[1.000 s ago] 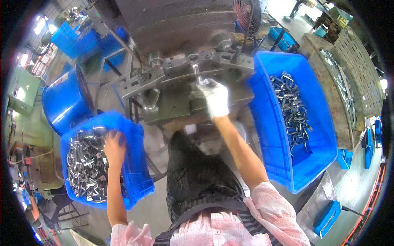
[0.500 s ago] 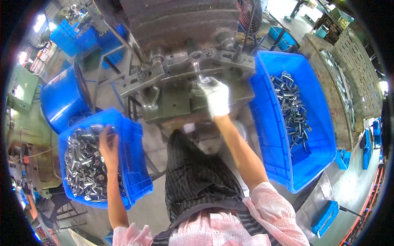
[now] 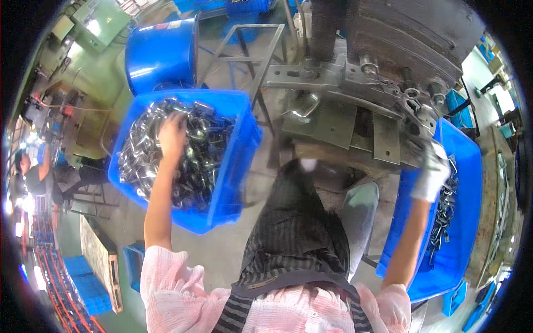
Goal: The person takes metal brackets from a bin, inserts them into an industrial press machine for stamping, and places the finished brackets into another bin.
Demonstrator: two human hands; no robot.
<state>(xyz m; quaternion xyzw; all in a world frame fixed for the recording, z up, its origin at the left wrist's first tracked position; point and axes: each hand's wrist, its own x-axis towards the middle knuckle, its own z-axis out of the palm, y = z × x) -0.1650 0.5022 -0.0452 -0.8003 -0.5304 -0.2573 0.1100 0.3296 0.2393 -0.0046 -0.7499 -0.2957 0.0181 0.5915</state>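
My bare left hand [image 3: 173, 136] reaches down into a blue bin [image 3: 247, 144] heaped with bent shiny metal brackets [image 3: 189, 152]. Its fingertips are among the brackets, and blur hides whether one is held. In a white glove, my right hand [image 3: 432, 175] is at the right end of the press table, above the near side of a second blue bin [image 3: 413, 244]. That hand is smeared by motion; its grip does not show. Bent metal pieces [image 3: 444, 213] lie in this right bin. A bent metal piece [image 3: 304, 106] rests on the left part of the press table.
A dark heavy press [image 3: 400, 44] with clamps and bolts stands ahead to the right. Behind the left bin are a blue drum [image 3: 161, 55] and a metal frame stand [image 3: 252, 58]. A wooden crate [image 3: 491, 205] borders the right bin. A person [image 3: 36, 172] sits at far left.
The view has swung left. My right hand has left the die area of the press and moved right, to the right bin's side. My left hand remains in the left bin, deeper among the brackets.
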